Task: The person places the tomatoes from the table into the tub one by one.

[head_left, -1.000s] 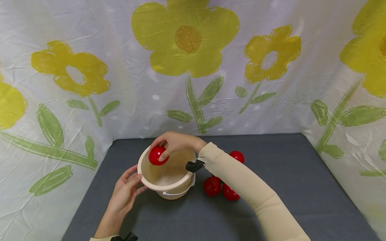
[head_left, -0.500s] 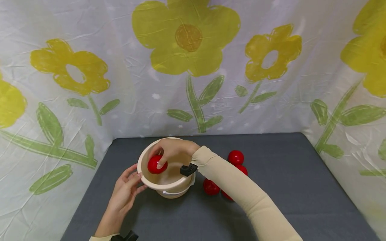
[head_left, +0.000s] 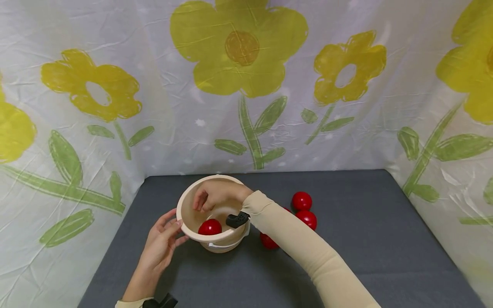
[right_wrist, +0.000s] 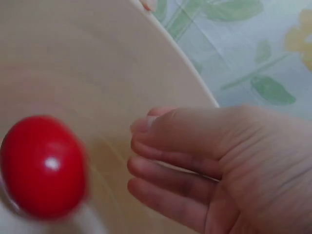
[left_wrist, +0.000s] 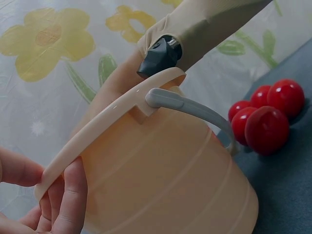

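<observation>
A cream bucket (head_left: 220, 247) stands on the grey table, its mouth tipped slightly toward the camera. My left hand (head_left: 159, 241) grips its left rim, with the thumb on one side and the fingers on the other, as the left wrist view shows. Inside the bucket, low near the front wall, is a glossy red ball (head_left: 209, 227). My right hand (head_left: 217, 193) is within the bucket's mouth, its fingers loosely bent and holding nothing. In the right wrist view the ball (right_wrist: 44, 168) is blurred and apart from the fingertips.
Several more red balls (head_left: 306, 219) lie clustered on the table to the right of the bucket, partly hidden by the right sleeve (head_left: 292, 239). The bucket's grey-white handle (left_wrist: 200, 107) hangs down at its side. A flowered cloth (head_left: 346, 141) hangs behind the grey tabletop (head_left: 385, 239).
My right hand has lowered the red ball into the bucket and let it go; the ball has moved down and slightly right. My left hand keeps its hold on the rim.
</observation>
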A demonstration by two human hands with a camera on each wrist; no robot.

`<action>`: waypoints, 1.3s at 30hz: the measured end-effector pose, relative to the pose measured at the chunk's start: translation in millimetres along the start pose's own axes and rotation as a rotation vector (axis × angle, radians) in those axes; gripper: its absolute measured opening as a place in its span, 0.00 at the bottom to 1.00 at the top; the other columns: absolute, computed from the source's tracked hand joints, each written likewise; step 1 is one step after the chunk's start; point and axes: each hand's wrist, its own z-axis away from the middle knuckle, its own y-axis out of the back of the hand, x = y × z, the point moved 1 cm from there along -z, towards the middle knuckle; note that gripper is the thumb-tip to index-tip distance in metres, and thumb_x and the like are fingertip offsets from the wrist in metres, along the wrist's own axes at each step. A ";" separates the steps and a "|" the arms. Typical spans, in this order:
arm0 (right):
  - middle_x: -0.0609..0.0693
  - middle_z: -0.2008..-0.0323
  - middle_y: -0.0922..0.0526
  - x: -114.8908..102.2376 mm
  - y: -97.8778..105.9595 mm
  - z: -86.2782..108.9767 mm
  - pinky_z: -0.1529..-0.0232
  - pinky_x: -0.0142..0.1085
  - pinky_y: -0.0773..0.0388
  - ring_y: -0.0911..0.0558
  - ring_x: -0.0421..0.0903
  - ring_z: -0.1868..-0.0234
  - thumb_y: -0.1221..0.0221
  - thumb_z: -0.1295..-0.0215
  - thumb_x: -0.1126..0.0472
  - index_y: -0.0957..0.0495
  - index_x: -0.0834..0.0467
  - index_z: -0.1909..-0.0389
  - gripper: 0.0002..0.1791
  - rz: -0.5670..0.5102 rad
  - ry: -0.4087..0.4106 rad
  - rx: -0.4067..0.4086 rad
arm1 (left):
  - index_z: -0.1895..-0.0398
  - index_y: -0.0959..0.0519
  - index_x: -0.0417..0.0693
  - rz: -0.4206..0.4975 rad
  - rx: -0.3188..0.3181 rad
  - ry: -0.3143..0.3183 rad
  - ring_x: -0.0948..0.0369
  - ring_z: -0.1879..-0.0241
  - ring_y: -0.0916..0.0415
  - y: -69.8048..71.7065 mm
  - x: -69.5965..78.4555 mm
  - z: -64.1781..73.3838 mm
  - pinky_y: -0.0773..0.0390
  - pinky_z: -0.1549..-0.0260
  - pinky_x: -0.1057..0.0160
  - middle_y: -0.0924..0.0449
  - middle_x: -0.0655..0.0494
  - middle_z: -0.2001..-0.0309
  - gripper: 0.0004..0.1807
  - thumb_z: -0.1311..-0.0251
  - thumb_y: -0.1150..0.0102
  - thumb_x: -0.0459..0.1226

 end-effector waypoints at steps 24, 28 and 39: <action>0.60 0.47 0.15 -15.5 46.8 48.6 0.45 0.30 0.20 0.15 0.50 0.46 0.35 0.39 0.67 0.20 0.63 0.45 0.20 -0.082 0.118 0.117 | 0.41 0.41 0.53 0.082 -0.096 -0.080 0.68 0.70 0.21 -0.2 -4.1 -0.9 0.15 0.70 0.67 0.19 0.66 0.66 0.19 0.29 0.51 0.29; 0.61 0.47 0.16 -5.1 62.1 78.6 0.45 0.34 0.19 0.16 0.52 0.46 0.34 0.39 0.67 0.21 0.64 0.45 0.20 -0.067 0.099 0.190 | 0.40 0.40 0.52 0.067 -0.100 -0.092 0.68 0.71 0.21 -1.1 -3.5 -2.1 0.16 0.72 0.68 0.19 0.65 0.66 0.19 0.29 0.51 0.29; 0.61 0.40 0.20 72.0 81.2 183.0 0.44 0.44 0.19 0.19 0.57 0.41 0.34 0.38 0.63 0.24 0.60 0.40 0.24 -0.111 -0.105 0.430 | 0.40 0.40 0.52 0.070 -0.102 -0.077 0.69 0.70 0.22 0.3 -3.6 -1.9 0.16 0.72 0.69 0.19 0.66 0.65 0.18 0.28 0.52 0.31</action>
